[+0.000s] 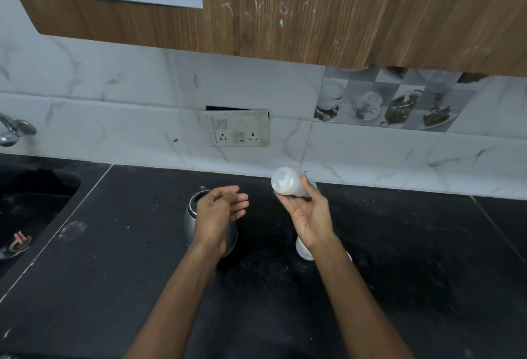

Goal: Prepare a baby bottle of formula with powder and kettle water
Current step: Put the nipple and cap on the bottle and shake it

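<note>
My right hand (309, 216) holds a baby bottle (288, 182) on its side in the air, its base toward me and milky white liquid inside; a bit of blue shows at its far end. My left hand (219, 210) hovers with fingers apart and holds nothing, above a steel kettle (190, 216) that stands on the black counter (114, 287). A white container (302, 251) stands on the counter, mostly hidden under my right wrist.
A black sink (31, 204) lies at the left, with a chrome tap (12, 132) above it. A wall socket plate (239, 128) sits on the tiled backsplash. Wooden cabinets (313, 10) hang overhead.
</note>
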{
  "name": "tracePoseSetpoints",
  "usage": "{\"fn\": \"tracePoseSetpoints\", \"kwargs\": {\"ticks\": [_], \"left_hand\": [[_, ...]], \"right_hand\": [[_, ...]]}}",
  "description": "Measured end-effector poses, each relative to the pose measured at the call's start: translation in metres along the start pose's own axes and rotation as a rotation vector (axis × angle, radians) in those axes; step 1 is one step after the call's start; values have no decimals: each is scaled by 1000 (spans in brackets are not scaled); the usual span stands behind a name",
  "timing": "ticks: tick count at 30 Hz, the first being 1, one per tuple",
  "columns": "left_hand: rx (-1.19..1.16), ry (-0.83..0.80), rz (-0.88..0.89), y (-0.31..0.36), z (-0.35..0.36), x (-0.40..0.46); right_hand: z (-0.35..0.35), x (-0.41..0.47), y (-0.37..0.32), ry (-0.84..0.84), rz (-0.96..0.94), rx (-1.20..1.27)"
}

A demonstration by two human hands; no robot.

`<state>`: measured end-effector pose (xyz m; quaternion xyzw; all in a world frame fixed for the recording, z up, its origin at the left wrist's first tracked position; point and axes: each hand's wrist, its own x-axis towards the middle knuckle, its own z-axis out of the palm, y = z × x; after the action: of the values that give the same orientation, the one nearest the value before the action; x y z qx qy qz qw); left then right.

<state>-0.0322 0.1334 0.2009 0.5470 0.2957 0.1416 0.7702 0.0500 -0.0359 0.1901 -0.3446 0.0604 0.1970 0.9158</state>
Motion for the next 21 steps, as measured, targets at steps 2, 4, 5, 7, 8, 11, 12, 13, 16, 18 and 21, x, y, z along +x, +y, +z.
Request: {"fn": "tracePoseSetpoints", "kwargs": {"ticks": [2,4,5,7,8,11,12,13,16,18,21], "left_hand": [[12,4,-2,0,2,-1],[9,3,-11,0,2,0],[2,8,-13,0,2,0],[7,2,-8,0,3,0],[12,-4,-10,0,4,0],[-9,1,-16,-2,5,1],[-6,-4,-14,-1,5,1],[-4,-8,-16,0,6,1],[-15,-18,-17,-2,7,0],[-11,-29,-20,-2,8,-2],[-21,-16,-22,-4,8,0]], "right_hand": [[-2,-2,1,-6,25,-15],[-2,-3,4,20,16,16],[-2,-4,5,16,29,42],[-5,-6,6,12,61,46],[-6,-6,6,23,52,51],[-8,-8,5,-8,77,121],[-10,-9,5,-4,88,115],[-11,-9,6,10,79,115],[-13,-8,7,-3,65,198],[-13,-8,6,-14,83,213],[-9,-9,6,-12,43,217]]}}
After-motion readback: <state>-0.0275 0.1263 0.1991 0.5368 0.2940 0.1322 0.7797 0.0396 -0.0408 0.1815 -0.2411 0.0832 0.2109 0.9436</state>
